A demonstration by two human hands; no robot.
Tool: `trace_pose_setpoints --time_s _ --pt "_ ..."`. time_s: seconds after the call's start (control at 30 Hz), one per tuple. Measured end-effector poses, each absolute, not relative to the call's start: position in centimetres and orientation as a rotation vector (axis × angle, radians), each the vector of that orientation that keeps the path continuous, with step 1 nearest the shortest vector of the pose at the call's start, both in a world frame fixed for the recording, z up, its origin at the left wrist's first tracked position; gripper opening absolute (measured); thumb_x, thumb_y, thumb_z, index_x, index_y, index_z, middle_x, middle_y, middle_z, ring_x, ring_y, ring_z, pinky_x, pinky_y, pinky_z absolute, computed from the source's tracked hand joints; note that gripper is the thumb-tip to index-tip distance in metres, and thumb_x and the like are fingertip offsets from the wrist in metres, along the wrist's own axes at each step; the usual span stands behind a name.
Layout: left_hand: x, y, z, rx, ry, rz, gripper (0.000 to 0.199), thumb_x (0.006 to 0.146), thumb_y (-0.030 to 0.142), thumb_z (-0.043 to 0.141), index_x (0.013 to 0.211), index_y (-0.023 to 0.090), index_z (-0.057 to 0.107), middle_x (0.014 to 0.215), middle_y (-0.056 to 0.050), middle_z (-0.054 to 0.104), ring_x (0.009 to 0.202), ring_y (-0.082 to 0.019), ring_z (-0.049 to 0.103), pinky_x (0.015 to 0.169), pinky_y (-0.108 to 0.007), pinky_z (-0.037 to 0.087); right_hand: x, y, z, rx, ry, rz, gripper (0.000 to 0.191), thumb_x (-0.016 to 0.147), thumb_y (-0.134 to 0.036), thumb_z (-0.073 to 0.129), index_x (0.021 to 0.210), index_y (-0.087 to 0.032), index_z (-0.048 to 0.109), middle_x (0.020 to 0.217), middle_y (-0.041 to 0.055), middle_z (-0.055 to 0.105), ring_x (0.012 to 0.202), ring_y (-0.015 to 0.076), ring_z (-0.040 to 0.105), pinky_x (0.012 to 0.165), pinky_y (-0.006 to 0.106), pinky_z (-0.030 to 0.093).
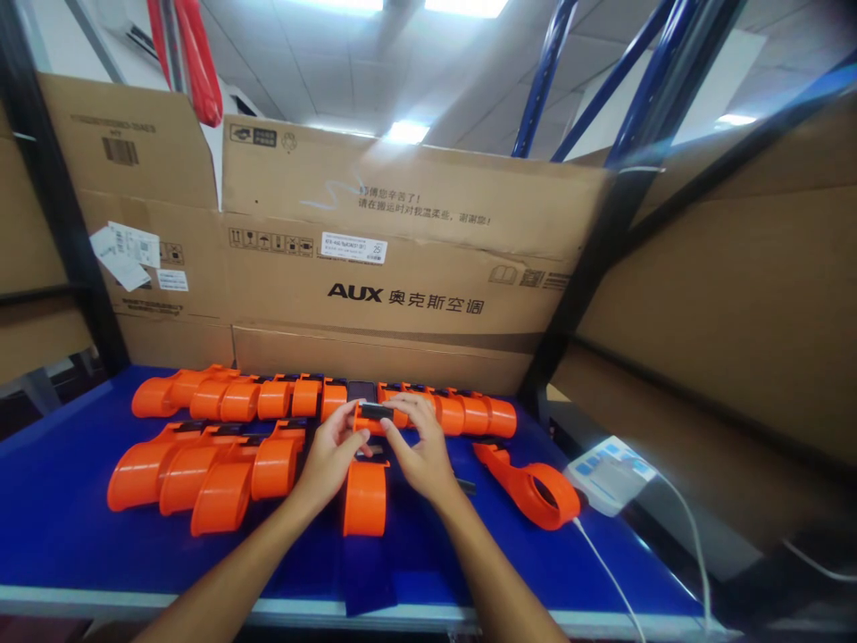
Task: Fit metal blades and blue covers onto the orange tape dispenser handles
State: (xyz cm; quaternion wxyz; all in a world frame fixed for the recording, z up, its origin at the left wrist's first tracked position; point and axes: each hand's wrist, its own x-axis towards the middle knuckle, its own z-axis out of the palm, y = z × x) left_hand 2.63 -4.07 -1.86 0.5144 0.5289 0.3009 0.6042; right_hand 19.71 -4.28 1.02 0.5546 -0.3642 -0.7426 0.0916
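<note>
Near the middle of the blue table, my left hand (336, 446) and my right hand (420, 444) hold an orange tape dispenser with a black piece (376, 411) at its top between them. The fingers of both hands are closed on its sides. Just below my hands another orange dispenser (365, 500) rests on a dark blue strip. Orange dispensers stand in a back row (239, 400) on both sides of my hands, and several more (220, 496) form a front group at the left.
A separate orange dispenser (536, 491) lies at the right, beside a white device (611, 473) with cables. Behind the table (428, 572) stands a cardboard panel (281, 286), between dark metal posts (582, 259). A red item (201, 71) hangs at the upper left.
</note>
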Motion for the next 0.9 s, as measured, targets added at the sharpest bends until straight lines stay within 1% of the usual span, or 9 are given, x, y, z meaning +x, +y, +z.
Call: trace_pose_setpoints --time_s 0.1,0.3,0.53,0.67,0.77,0.9 --pt "2.52 -4.04 -1.87 1.287 0.751 1.441 0.051 0.079 0.032 0.071 0.127 0.019 0.059 0.091 -0.004 0.07 0.06 -0.014 0.064 0.06 -0.028 0.053 19.75 -4.13 0.85 -0.847 -1.778 0.217 0.02 0.093 -0.029 0.064 0.113 -0.026 0.069 0.116 0.0088 0.066 0.112 0.0259 0.061 0.101 0.045 0.047" --pt "2.5 -3.8 -2.04 1.279 0.758 1.464 0.052 0.077 0.032 0.074 0.125 0.019 0.06 0.101 -0.006 0.07 0.055 -0.011 0.059 0.056 -0.027 0.05 19.95 -4.21 0.86 -0.86 -1.826 0.196 0.021 0.094 -0.028 0.064 0.114 -0.027 0.07 0.111 0.0077 0.067 0.108 0.0253 0.061 0.098 0.044 0.048" --pt "2.39 -3.42 -2.46 1.28 0.803 1.469 0.052 0.077 0.035 0.074 0.124 0.018 0.06 0.097 -0.006 0.07 0.053 -0.01 0.056 0.053 -0.026 0.048 19.8 -4.13 0.53 -0.881 -1.829 0.11 0.022 0.093 -0.03 0.064 0.114 -0.027 0.071 0.108 0.0084 0.065 0.106 0.0258 0.06 0.095 0.044 0.049" --pt "2.37 -3.39 -2.48 1.288 0.822 1.467 0.05 0.078 0.034 0.073 0.124 0.018 0.06 0.093 -0.005 0.069 0.052 -0.01 0.055 0.052 -0.025 0.047 19.51 -4.16 0.34 -0.918 -1.798 0.083 0.023 0.093 -0.031 0.064 0.115 -0.027 0.072 0.103 0.0083 0.064 0.101 0.0257 0.06 0.091 0.043 0.05" --pt "2.43 -3.46 -2.38 1.311 0.835 1.466 0.05 0.077 0.033 0.073 0.124 0.019 0.06 0.098 -0.006 0.07 0.055 -0.012 0.057 0.051 -0.025 0.047 19.53 -4.36 0.45 -0.911 -1.811 0.138 0.023 0.095 -0.031 0.061 0.116 -0.026 0.07 0.101 0.0077 0.067 0.097 0.0246 0.062 0.09 0.042 0.051" --pt "2.49 -3.65 -2.33 1.345 0.857 1.475 0.048 0.077 0.031 0.073 0.122 0.02 0.061 0.101 -0.007 0.071 0.06 -0.014 0.061 0.053 -0.025 0.049 19.64 -4.59 0.66 -0.901 -1.818 0.189 0.023 0.095 -0.03 0.061 0.116 -0.025 0.07 0.103 0.0079 0.069 0.098 0.0245 0.063 0.09 0.041 0.051"
